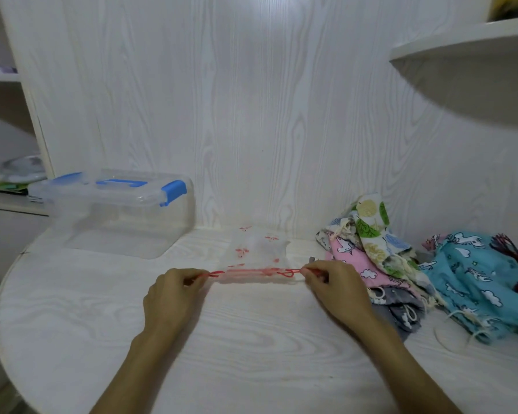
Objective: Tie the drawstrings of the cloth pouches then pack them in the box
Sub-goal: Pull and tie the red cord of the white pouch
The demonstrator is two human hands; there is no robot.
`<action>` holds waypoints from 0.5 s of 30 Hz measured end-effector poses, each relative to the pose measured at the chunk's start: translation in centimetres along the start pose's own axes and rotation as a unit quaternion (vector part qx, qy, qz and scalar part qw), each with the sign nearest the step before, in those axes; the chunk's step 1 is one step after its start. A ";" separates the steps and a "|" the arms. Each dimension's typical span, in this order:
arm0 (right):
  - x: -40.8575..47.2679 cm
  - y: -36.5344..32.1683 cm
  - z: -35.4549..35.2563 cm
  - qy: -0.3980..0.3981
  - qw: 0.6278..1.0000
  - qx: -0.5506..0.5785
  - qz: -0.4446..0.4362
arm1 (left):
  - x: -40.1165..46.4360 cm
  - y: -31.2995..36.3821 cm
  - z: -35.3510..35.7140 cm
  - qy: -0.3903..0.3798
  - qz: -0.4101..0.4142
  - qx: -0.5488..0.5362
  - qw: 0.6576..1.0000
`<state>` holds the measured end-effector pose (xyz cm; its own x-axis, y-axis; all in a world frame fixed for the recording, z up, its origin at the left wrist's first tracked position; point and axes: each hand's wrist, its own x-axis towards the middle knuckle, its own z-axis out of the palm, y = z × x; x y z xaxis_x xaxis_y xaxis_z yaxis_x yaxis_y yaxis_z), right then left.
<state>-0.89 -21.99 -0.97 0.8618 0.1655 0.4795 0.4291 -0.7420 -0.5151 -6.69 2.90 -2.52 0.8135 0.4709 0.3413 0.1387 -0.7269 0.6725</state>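
We judged that the task was only at its beginning. The clear plastic box with blue latches and a blue handle [117, 210] stood closed at the far left of the white wood-grain counter [251, 339], and we could see no pouch inside it. At the right, a heap of printed cloth pouches [380, 258] and a blue pouch with white unicorns [473, 282] lay loose with their cream cords untied, so almost all tying and all packing was left to do.

The pouch in work was a thin white cloth pouch with small red prints [257, 249]. It lay flat in the middle of the counter, with its mouth toward us. Its red drawstring [251, 273] ran along this near edge and came out at both ends.

Our left hand [174, 297] pinched the left end of the string, and our right hand [332, 291] pinched the right end. Each grip was clenched on the cord, the fingers curled, the hands low over the counter and well apart. No knot was made yet, as far as we could tell.
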 end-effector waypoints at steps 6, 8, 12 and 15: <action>0.7 1.2 0.0 0.030 0.997 0.041 0.054 | 0.2 0.1 0.0 0.053 -0.043 -0.055 0.996; 0.9 1.8 -0.3 0.056 0.995 0.038 0.076 | 0.6 -0.4 0.0 0.072 -0.070 -0.080 0.992; 1.1 3.6 -1.4 0.079 0.984 0.065 0.146 | 1.8 -2.2 -0.4 0.117 -0.171 -0.173 0.963; 1.3 4.2 -1.9 0.122 0.977 0.036 0.170 | 2.1 -2.8 -0.6 0.139 -0.200 -0.176 0.954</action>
<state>1.52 -26.11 -1.16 0.8718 -0.2494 0.4217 0.1542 -0.6772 -0.7194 -5.69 6.27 -3.30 0.5474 0.8251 0.1395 0.1682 -0.2718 0.9475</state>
